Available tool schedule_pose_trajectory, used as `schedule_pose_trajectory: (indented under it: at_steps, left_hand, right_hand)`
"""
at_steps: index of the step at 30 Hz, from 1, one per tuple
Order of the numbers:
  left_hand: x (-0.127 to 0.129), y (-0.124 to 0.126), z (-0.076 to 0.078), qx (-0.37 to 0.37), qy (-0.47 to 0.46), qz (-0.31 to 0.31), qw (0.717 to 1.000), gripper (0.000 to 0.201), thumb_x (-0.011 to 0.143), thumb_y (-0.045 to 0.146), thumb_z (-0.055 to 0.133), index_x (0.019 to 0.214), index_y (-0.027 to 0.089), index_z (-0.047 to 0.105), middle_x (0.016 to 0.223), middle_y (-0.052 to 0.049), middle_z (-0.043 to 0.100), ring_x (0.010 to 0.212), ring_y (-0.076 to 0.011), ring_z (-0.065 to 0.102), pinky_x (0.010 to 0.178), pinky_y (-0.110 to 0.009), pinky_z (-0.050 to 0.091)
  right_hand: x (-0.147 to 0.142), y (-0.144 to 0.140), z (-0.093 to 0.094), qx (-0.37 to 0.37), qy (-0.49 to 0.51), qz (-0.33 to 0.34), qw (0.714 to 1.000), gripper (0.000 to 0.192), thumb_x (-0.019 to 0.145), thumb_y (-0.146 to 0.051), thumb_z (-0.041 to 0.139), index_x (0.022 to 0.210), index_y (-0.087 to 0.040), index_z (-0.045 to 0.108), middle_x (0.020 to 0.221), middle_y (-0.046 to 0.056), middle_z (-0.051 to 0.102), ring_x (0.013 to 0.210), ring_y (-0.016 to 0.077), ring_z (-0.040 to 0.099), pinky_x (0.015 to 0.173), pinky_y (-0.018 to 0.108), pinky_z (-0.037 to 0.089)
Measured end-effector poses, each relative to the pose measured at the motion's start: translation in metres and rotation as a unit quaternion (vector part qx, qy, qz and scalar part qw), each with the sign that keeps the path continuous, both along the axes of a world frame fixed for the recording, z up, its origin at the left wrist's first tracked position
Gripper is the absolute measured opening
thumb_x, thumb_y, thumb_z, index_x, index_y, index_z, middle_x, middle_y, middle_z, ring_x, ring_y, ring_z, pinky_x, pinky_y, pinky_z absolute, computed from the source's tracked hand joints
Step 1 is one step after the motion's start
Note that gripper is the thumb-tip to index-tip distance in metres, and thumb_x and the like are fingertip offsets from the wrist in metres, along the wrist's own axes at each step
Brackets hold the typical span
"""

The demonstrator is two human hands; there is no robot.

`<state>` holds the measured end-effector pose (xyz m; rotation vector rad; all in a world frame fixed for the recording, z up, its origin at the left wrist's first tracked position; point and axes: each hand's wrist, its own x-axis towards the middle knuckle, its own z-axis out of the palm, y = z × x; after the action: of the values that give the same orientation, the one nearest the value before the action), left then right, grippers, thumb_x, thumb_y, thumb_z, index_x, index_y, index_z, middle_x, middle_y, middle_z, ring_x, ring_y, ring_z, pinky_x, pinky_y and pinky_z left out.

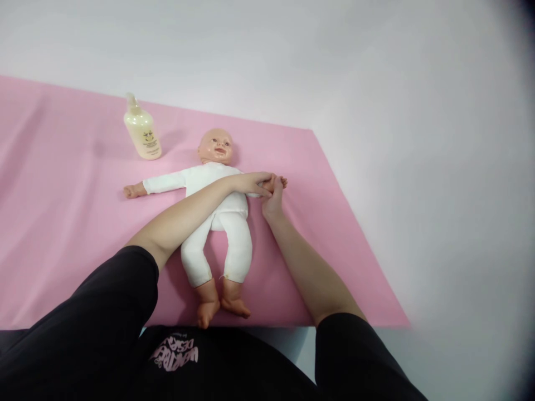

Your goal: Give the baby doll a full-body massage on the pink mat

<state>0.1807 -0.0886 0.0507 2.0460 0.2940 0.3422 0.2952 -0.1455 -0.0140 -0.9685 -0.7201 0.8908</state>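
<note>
A baby doll (215, 186) with a white cloth body lies on its back on the pink cloth (288, 267), feet toward me. Stretching across the doll's belly, my left hand (253, 182) is closed around its forearm near the wrist, on the right side of the view. My right hand (273, 201) is closed on the same doll's hand from the near side, with the thumb up against it. The doll's small fingers stick out beyond my grip. Its other arm lies stretched out to the left.
A pump bottle (144, 131) of pale yellow liquid stands on the cloth, left of the doll's head. The cloth's right edge slants down toward me, with a pale grey-white surface (418, 167) beyond it. The doll's feet lie close to the near edge.
</note>
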Motion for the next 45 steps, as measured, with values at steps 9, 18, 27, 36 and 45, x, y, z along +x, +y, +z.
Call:
schedule_pose_trajectory:
  at_steps: [9,18,27,36,45]
  left_hand:
    - [-0.001,0.0,0.002,0.008,0.0,0.004,1.0,0.05,0.083,0.023,0.068,0.131,0.014,0.06,0.137,-0.013,0.068,0.13,-0.0268,0.062,0.111,-0.038,0.048]
    - [0.0,0.001,-0.001,0.009,-0.04,-0.007,0.999,0.025,0.081,0.023,0.073,0.104,0.015,0.065,0.106,-0.009,0.072,0.098,-0.0218,0.067,0.092,-0.035,0.052]
    - [0.0,0.0,0.0,-0.029,-0.026,0.004,0.999,0.017,0.098,0.029,0.057,0.104,0.014,0.062,0.118,-0.012,0.071,0.115,-0.0225,0.066,0.102,-0.031,0.049]
    - [0.001,0.001,0.001,-0.026,-0.028,0.028,0.999,0.036,0.106,0.035,0.042,0.117,0.012,0.067,0.124,-0.013,0.073,0.113,-0.0208,0.068,0.101,-0.03,0.05]
    - [0.0,-0.005,0.008,-0.044,-0.026,0.038,0.998,0.034,0.108,0.031,0.042,0.118,0.01,0.066,0.132,-0.015,0.072,0.118,-0.0199,0.068,0.105,-0.028,0.05]
  right_hand:
    - [0.003,-0.001,-0.001,0.007,0.03,0.035,0.999,0.038,0.078,-0.061,0.072,0.088,-0.026,0.062,0.094,0.001,0.069,0.105,0.02,0.069,0.09,0.034,0.059]
    - [0.004,0.001,-0.004,0.02,0.004,0.014,1.0,0.038,0.068,-0.053,0.082,0.078,-0.026,0.057,0.079,-0.003,0.06,0.088,0.0171,0.066,0.08,0.031,0.057]
    - [0.001,-0.002,0.0,0.014,0.013,0.015,1.0,0.057,0.075,-0.081,0.064,0.083,-0.024,0.062,0.083,0.002,0.067,0.089,0.02,0.07,0.064,0.03,0.057]
    - [-0.005,-0.007,0.007,-0.005,0.027,0.025,0.999,0.063,0.078,-0.082,0.058,0.095,-0.023,0.068,0.104,0.007,0.075,0.109,0.0233,0.072,0.074,0.033,0.06]
    - [0.001,-0.006,0.004,-0.028,-0.011,0.044,0.999,0.069,0.067,-0.086,0.061,0.101,-0.026,0.061,0.104,0.007,0.067,0.091,0.0222,0.065,0.053,0.027,0.04]
